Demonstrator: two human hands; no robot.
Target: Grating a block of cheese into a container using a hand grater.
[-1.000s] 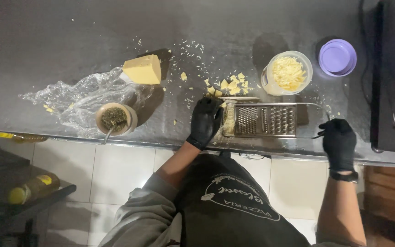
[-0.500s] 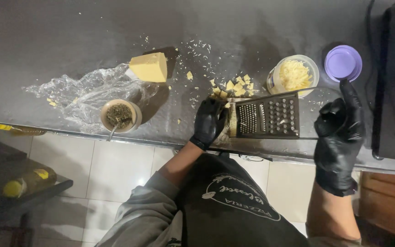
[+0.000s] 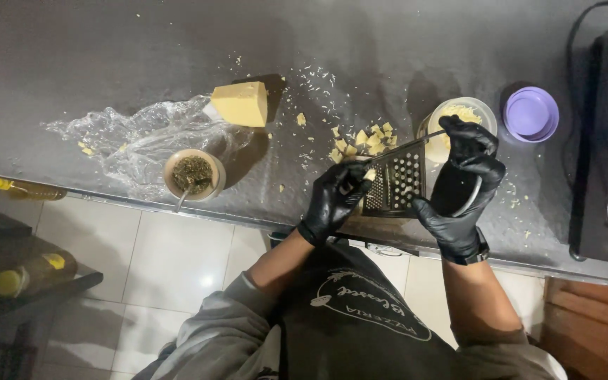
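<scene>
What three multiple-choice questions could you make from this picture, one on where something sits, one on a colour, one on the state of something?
1. Where does the cheese block lie?
A. On the floor tiles
B. On the dark counter, beside the clear plastic wrap
C. Inside the purple lid

2. What colour are the gloves on the left hand and right hand?
A. Black
B. White
C. Blue

3. How is the metal grater held?
A. Lying flat, untouched
B. Hanging from a hook
C. Tilted up off the counter, gripped by the right hand, with the left hand at its holed face

Answers: 1 B, the yellow wedge rests on the counter at the wrap's edge. 2 A, both gloves are black. 3 C, the grater's far end is raised towards the tub of grated cheese.
</scene>
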